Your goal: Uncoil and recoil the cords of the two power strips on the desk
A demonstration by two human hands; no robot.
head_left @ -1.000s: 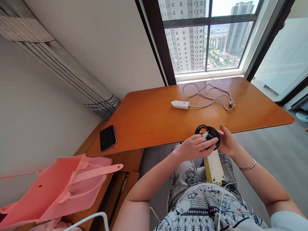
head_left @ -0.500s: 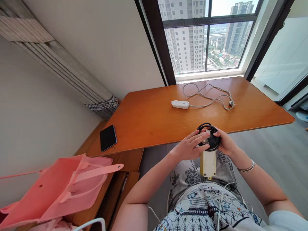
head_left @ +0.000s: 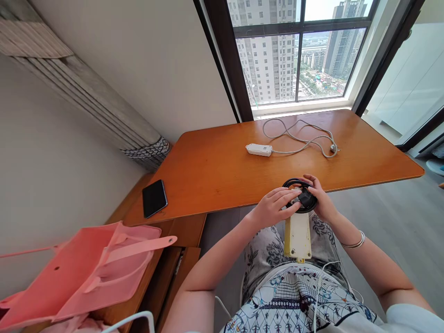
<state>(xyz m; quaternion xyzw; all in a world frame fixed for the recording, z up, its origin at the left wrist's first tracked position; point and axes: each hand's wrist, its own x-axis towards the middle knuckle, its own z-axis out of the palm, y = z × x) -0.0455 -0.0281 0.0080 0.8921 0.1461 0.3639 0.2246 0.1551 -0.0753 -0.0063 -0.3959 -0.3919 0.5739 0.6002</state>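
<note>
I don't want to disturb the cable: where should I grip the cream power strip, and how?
Take the cream power strip by the long sides of its near half, probably best from the wearer's side. The left hand, right hand and coiled black cable crowd its far end; the near half is bare and straight-sided.

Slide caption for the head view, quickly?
Left hand and right hand hold a black cable coil at one end of a pale yellow rectangular block.

Orange-brown table point(head_left: 215, 171) — phone point(head_left: 154, 199), power strip point(head_left: 258, 150)
</note>
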